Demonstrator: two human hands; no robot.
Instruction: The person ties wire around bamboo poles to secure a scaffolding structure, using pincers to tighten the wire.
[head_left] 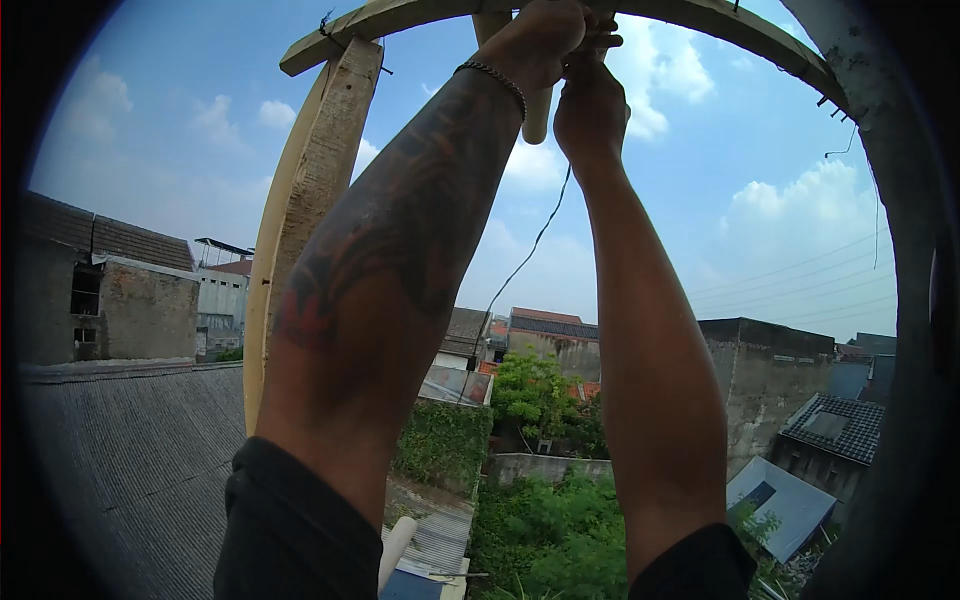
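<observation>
Both my hands are raised to the curved wooden beam [390, 18] at the top of the head view. My left hand [548, 38], with a chain bracelet at the wrist, is closed just under the beam; what its fingers grip is hidden. Close below and to the right, my right hand [592, 108] is closed too, its fingers near the left hand's. A thin dark wire [540, 235] runs out from beneath the right hand and dangles down. Partly behind my left wrist, a pale round wooden pole [537, 118] slants down, its rounded end showing.
A wooden post [325, 150] props the beam at left. A concrete edge [860, 60] with protruding nails meets it at right. Far below lie a corrugated roof [150, 450], green plants [550, 530], walls and a leaning white panel [780, 505]. Another pale pole [396, 550] shows by my left sleeve.
</observation>
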